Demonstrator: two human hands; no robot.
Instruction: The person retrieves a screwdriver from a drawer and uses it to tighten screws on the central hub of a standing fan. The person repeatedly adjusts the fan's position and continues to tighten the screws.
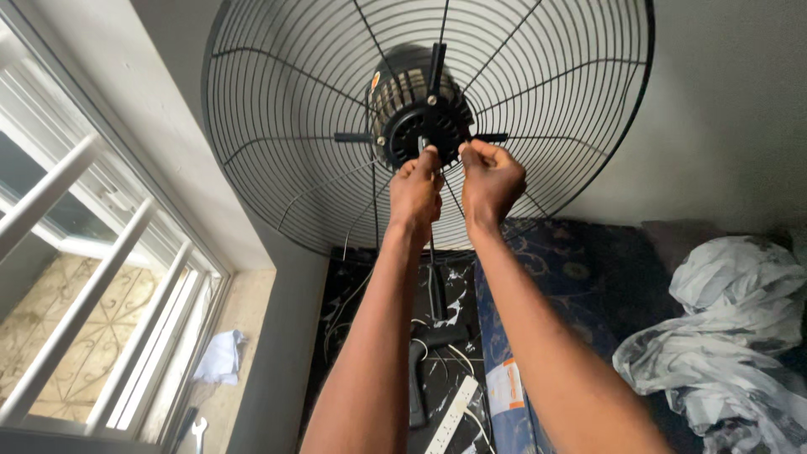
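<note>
The fan's motor (418, 113) sits at the hub of the round black wire guard (277, 109), with no blades on it, and a short shaft (423, 143) juts from its face toward the person. Both arms reach up to it, seemingly because the guard stands high and tilted over them. The left hand (416, 189) is bunched just below the motor, its fingertips (429, 155) pressed together around the shaft tip, so the shaft lies right at them, pinched. The right hand (492, 178) is beside it, just right of the motor, fingers curled tight; they seem to nip something small near the hub, but I cannot tell what. 4 black brackets spread from the motor across the guard, holding the 2 together. Below the guard the fan's pole (437, 290) drops to a black marbled floor where a white power strip (450, 412) lies. Right of the pole is a dark patterned mattress (580, 277) with crumpled pale cloth (731, 328) heaped on it. Far left of the guard, white window bars (76, 311) slant across.
</note>
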